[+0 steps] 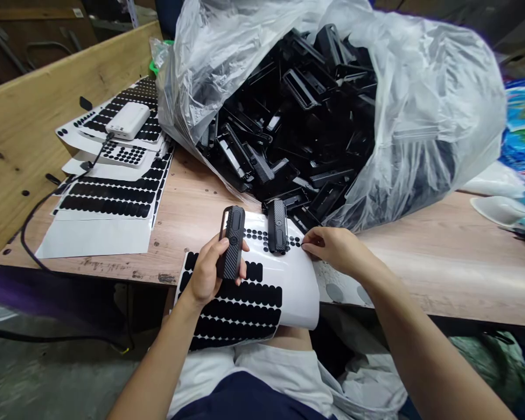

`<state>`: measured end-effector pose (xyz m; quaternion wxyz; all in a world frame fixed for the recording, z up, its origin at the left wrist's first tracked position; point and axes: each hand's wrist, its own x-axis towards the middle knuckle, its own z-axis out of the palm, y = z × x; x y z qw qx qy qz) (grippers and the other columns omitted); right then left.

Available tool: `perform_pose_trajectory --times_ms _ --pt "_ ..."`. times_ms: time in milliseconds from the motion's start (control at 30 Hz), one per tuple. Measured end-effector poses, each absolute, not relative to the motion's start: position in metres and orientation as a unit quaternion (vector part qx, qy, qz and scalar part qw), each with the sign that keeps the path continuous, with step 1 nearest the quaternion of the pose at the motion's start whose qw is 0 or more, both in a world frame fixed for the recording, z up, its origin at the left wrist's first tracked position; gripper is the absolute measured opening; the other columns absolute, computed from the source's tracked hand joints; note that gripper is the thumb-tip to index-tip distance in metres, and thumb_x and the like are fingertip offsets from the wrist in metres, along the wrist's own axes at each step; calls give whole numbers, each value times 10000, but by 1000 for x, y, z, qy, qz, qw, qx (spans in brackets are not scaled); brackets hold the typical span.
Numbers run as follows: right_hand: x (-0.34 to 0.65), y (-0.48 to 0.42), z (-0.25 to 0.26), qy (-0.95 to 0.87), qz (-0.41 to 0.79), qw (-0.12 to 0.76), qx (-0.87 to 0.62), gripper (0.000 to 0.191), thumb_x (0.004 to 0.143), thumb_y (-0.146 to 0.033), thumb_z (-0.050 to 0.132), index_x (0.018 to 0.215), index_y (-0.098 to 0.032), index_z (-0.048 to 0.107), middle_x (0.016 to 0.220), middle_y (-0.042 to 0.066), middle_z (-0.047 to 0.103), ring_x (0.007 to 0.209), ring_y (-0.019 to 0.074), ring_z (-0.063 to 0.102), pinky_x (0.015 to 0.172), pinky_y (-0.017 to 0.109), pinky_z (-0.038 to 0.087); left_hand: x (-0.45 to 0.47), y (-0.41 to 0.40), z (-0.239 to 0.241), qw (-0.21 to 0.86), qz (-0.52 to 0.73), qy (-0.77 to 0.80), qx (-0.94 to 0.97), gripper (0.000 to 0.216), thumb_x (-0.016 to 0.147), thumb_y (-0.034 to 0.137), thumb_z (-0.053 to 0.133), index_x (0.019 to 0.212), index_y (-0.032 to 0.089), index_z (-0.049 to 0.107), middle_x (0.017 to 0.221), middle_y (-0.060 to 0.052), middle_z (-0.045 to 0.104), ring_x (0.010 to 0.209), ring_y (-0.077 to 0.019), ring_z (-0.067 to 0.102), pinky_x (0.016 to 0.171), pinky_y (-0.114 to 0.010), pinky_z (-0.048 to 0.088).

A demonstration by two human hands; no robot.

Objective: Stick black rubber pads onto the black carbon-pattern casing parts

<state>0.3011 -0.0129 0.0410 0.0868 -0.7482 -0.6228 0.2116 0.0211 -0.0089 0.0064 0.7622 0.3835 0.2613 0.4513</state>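
A: Where are the two hands?

B: Well apart. The left hand (209, 269) is closed around a black case (232, 242), thumb across the front, fingers behind. It holds the case upright, clear of the bag, above a sticker sheet (298, 289).

A: And the right hand (335, 248)?

B: Its thumb and forefinger come together at the right end of the small round dots (260, 235) on that sheet. I can't tell whether a dot is pinched between them or only touched.

A: What else is on the sheet?

B: A second case (277, 226) lies there between the hands, covering part of the dots. Lower down are rows of larger black stickers (245, 296), and the sheet droops over the front edge of the surface (190, 195) towards the lap.

A: Behind it?

B: A big clear plastic bag (437, 134), its mouth open this way, with a heap of black cases (306, 151) inside (some spill right up to the second case).

A: Off to the left?

B: More sticker sheets (102, 233) in an overlapping pile, with a white power bank (129, 119) on top. A dark cable (27, 221) runs from it over the front edge, and a wooden board (26, 122) stands along that side.
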Motion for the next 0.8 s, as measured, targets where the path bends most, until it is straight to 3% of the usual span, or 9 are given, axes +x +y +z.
perform_pose_trajectory --times_ms 100,167,233,367,600,800 --pt "298 -20 53 -617 237 112 -742 111 816 -252 701 707 -232 703 645 9 733 613 199 693 642 323 526 22 -9 7 763 451 268 378 412 949 532 603 938 122 642 772 -61 691 480 -128 611 428 -226 473" --pt "286 -28 61 -576 320 207 -723 224 809 -432 756 757 -218 713 688 24 716 616 191 680 638 328 559 23 -9 7 763 451 269 377 445 933 564 624 934 119 641 884 -80 707 486 -126 632 414 -230 471" --pt "265 -33 66 -499 455 316 -667 399 706 -577 846 768 -205 715 708 21 673 632 173 650 630 325 588 23 -10 7 763 453 266 377 455 924 575 639 932 121 638 941 -83 706 486 -125 644 405 -229 467" --pt "216 -28 70 -401 607 379 -572 453 582 -554 947 702 -189 707 683 -3 602 649 133 570 566 263 558 24 -10 4 765 447 266 379 469 915 595 653 936 126 635 880 -64 702 479 -123 639 406 -222 465" --pt "184 -13 62 -398 614 398 -553 459 553 -531 973 719 -168 747 683 -7 633 599 88 530 533 210 474 22 -10 -6 773 430 262 387 474 934 617 639 987 148 601 591 -7 644 455 -160 617 432 -237 471" --pt "181 -15 64 -432 581 406 -558 455 588 -554 946 696 -174 719 586 -26 592 534 96 506 536 252 448 21 -10 -9 771 418 265 401 480 956 623 611 1013 147 617 584 -14 654 482 -169 634 455 -247 483"
